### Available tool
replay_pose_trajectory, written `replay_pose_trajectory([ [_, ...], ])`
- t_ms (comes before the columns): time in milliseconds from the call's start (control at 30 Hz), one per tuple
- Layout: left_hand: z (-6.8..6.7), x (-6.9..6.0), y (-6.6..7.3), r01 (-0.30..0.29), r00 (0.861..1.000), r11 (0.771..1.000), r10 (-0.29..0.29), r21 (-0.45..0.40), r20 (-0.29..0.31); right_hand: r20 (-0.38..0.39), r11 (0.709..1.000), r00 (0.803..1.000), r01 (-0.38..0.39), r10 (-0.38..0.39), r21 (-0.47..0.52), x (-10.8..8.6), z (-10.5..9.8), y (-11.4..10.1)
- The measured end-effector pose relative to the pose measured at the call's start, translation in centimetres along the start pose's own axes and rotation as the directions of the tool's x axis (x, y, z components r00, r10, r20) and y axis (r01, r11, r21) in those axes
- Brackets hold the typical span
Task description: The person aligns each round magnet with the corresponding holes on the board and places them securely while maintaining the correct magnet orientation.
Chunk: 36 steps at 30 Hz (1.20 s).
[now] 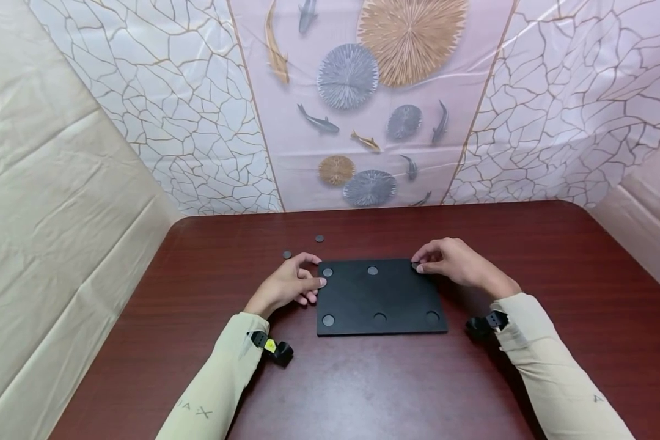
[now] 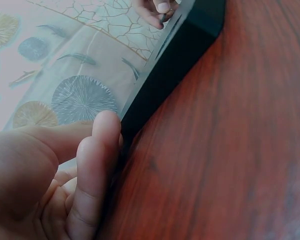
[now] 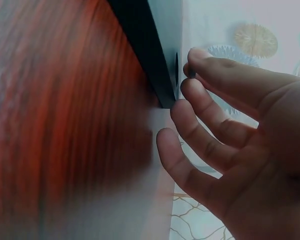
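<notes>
A flat black board (image 1: pixel 382 296) with round recesses near its edges lies on the table. My left hand (image 1: pixel 291 284) holds the board's left edge, thumb on top beside the upper-left recess. At the upper-right corner, my right hand (image 1: pixel 456 263) pinches a small dark disc (image 3: pixel 192 71) between thumb and fingertips, close over the round recess (image 3: pixel 177 69) there. Grey round faces show at the upper left, upper middle and lower left of the board; whether each is a disc or a bare recess I cannot tell. In the left wrist view the left fingers (image 2: pixel 106 130) touch the board's side (image 2: pixel 175 60).
Two loose dark discs, one (image 1: pixel 287 254) just beyond the left hand and another (image 1: pixel 319 238) farther back, lie on the reddish-brown table (image 1: pixel 352 385). A patterned cloth (image 1: pixel 308 146) hangs behind the table's back edge, with plain beige cloth (image 1: pixel 49 201) at the left.
</notes>
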<state>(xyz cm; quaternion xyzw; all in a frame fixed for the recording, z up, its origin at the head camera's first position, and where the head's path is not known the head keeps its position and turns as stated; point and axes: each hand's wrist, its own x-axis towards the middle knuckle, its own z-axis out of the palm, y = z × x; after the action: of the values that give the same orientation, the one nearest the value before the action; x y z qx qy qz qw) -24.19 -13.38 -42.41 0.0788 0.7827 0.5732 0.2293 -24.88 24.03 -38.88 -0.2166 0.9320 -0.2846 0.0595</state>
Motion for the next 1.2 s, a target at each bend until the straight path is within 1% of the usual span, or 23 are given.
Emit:
replay_pose_trajectory([
  [333,0.1,-0.2,0.5,0.005,1.000,1.000,-0.005,0.009,-0.011,-0.049,0.998,0.998,0.048,-0.050,-0.041,-0.3,0.1,0.0],
  [700,0.2,-0.2,0.4,0.007,1.000,1.000,-0.007,0.005,-0.011,-0.044,0.984,0.992,0.115,-0.122,-0.134,-0.1,0.2,-0.2],
  [967,0.3,-0.2,0.3,0.011,1.000,1.000,-0.011,0.002,-0.009,-0.015,0.966,0.988,0.145,-0.152,-0.213,0.0,0.3,-0.5],
  [1133,0.2,-0.2,0.2,0.010,1.000,1.000,-0.010,-0.001,-0.009,-0.014,0.958,0.985,0.167,-0.174,-0.234,0.0,0.3,-0.9],
  [1200,0.1,-0.2,0.2,0.011,1.000,1.000,-0.011,-0.005,-0.007,-0.012,0.959,0.986,0.161,-0.168,-0.231,0.0,0.4,-1.1],
])
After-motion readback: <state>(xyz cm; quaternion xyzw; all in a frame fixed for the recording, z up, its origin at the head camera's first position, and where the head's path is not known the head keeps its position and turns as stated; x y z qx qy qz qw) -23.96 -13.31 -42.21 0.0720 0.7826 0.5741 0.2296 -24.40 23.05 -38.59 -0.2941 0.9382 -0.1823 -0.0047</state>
